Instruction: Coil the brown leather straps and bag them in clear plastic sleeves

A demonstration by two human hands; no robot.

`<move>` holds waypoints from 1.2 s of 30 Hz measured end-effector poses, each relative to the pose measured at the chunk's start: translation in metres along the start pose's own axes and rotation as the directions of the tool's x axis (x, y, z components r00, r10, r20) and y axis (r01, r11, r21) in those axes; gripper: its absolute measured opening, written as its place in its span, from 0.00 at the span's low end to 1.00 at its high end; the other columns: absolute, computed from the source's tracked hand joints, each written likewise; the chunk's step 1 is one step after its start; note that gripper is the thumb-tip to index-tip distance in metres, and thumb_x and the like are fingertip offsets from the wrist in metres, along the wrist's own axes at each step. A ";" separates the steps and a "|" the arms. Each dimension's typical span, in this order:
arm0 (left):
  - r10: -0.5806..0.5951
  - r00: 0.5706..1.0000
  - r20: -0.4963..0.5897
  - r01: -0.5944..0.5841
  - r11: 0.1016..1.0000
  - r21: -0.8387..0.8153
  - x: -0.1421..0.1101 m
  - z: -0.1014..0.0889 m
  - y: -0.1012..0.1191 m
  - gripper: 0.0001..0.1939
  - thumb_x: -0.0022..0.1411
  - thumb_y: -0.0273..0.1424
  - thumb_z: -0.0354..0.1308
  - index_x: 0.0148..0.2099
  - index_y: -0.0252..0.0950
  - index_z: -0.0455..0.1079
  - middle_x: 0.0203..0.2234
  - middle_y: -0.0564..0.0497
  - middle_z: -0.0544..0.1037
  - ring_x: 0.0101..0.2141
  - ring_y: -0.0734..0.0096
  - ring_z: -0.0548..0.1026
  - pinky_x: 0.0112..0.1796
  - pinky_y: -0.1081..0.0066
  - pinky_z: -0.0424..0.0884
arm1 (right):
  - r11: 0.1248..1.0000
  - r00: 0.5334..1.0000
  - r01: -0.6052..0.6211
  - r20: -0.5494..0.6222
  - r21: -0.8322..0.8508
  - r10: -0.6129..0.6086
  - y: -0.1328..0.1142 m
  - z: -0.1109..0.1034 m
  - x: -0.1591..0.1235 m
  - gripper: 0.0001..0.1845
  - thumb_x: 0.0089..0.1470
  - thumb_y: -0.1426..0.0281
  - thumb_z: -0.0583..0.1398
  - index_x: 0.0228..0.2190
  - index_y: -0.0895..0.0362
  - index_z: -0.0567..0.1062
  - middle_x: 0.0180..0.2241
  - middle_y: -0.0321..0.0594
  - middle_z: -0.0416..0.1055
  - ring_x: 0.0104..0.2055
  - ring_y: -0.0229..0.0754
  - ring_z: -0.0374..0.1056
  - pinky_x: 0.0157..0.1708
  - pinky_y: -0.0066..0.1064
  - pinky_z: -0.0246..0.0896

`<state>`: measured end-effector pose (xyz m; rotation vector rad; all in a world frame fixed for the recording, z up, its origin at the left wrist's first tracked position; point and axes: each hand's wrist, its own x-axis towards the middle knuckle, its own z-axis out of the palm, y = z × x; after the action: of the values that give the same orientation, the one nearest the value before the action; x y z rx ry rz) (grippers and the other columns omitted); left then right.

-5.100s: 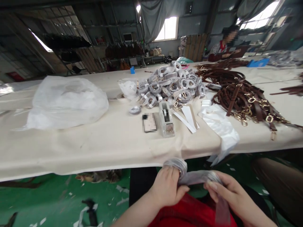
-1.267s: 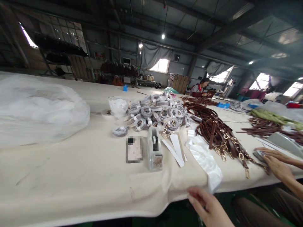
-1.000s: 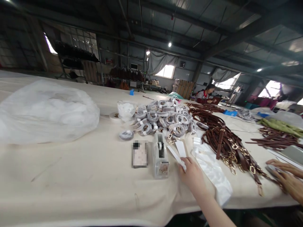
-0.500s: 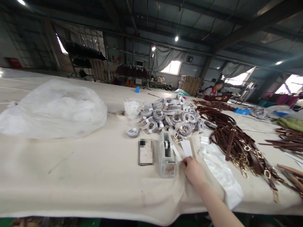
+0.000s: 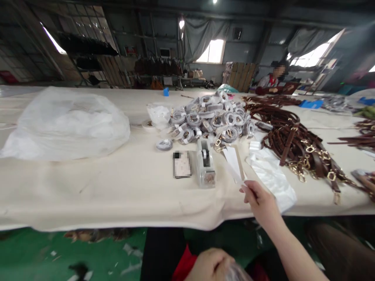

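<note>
My right hand (image 5: 260, 201) is over the table's front edge, thumb and fingers pinched on the near end of a white paper strip (image 5: 233, 164). A beige strip lies beside that paper. My left hand (image 5: 209, 265) is low at the bottom edge, in front of my lap, with its fingers closed around a shiny, see-through plastic-wrapped thing (image 5: 236, 273), mostly cut off by the frame. A grey tape dispenser (image 5: 205, 164) stands left of the strips, with a phone (image 5: 182, 164) beside it. White plastic bags (image 5: 272, 173) lie just right of my right hand.
Behind the dispenser is a heap of wrapped, coiled straps (image 5: 212, 117); one coil (image 5: 164, 144) lies apart. Brown straps with gold clasps (image 5: 293, 140) are piled right. A large clear bag (image 5: 70, 125) sits left. A co-worker (image 5: 272, 80) sits across the table.
The view has tipped downward. My right hand has drawn back toward the table edge, pinching a paper strip. My left hand has come into view at the bottom with the plastic-wrapped thing.
</note>
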<state>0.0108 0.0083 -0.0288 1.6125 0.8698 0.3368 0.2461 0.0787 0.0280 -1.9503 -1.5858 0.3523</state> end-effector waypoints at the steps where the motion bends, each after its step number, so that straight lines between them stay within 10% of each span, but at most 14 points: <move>1: -0.017 1.000 -0.010 0.017 1.000 -0.014 0.001 0.002 -0.001 0.21 0.71 0.43 0.46 0.48 0.36 0.75 0.43 0.44 0.80 0.45 0.61 0.76 0.49 0.63 0.71 | 0.998 1.000 0.003 0.018 0.068 -0.004 0.005 -0.010 -0.019 0.14 0.64 0.59 0.51 0.39 0.53 0.71 0.24 0.34 0.74 0.24 0.41 0.70 0.29 0.29 0.63; 4: -0.035 0.999 -0.010 0.034 0.998 -0.057 0.005 0.007 -0.003 0.25 0.71 0.43 0.43 0.47 0.33 0.77 0.39 0.44 0.82 0.41 0.62 0.78 0.44 0.67 0.71 | 0.987 0.957 0.058 0.273 0.153 -0.099 0.015 -0.041 -0.069 0.15 0.63 0.58 0.54 0.33 0.53 0.74 0.22 0.33 0.72 0.23 0.39 0.67 0.27 0.28 0.60; 10: -0.174 0.980 0.093 0.183 0.978 -0.104 0.017 0.016 0.003 0.24 0.69 0.43 0.45 0.47 0.32 0.76 0.36 0.45 0.82 0.37 0.61 0.78 0.40 0.67 0.73 | 0.981 0.684 0.173 0.707 0.084 -0.180 0.010 -0.078 -0.118 0.15 0.62 0.66 0.56 0.25 0.54 0.74 0.23 0.33 0.73 0.24 0.36 0.67 0.25 0.26 0.54; 19: -0.141 0.984 0.108 0.134 0.989 0.068 0.023 0.017 0.017 0.23 0.70 0.42 0.43 0.46 0.36 0.76 0.39 0.48 0.82 0.45 0.60 0.77 0.48 0.66 0.70 | 0.880 0.724 0.427 0.661 -0.207 -0.196 -0.015 -0.070 -0.141 0.10 0.54 0.72 0.57 0.23 0.52 0.71 0.19 0.37 0.75 0.20 0.43 0.71 0.21 0.36 0.38; 28: -0.069 0.996 0.050 0.068 0.997 0.032 0.014 0.019 0.019 0.17 0.67 0.33 0.47 0.43 0.36 0.78 0.37 0.49 0.83 0.39 0.64 0.79 0.40 0.70 0.72 | 0.762 0.701 0.617 0.577 -0.196 -0.419 -0.027 -0.004 -0.137 0.05 0.52 0.78 0.62 0.29 0.56 0.74 0.25 0.40 0.78 0.22 0.43 0.71 0.22 0.37 0.41; 36: -0.024 0.999 0.035 0.021 0.996 0.092 0.003 0.010 0.020 0.20 0.70 0.34 0.44 0.47 0.34 0.77 0.43 0.44 0.82 0.44 0.62 0.78 0.48 0.67 0.69 | 0.948 0.720 0.318 0.645 0.020 -0.255 -0.014 -0.037 -0.133 0.07 0.56 0.71 0.62 0.26 0.51 0.74 0.25 0.32 0.76 0.27 0.40 0.72 0.26 0.31 0.49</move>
<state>0.0266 0.0031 -0.0135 1.6866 0.8864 0.2544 0.2215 -0.0573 0.0445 -1.6842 -2.3429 0.9059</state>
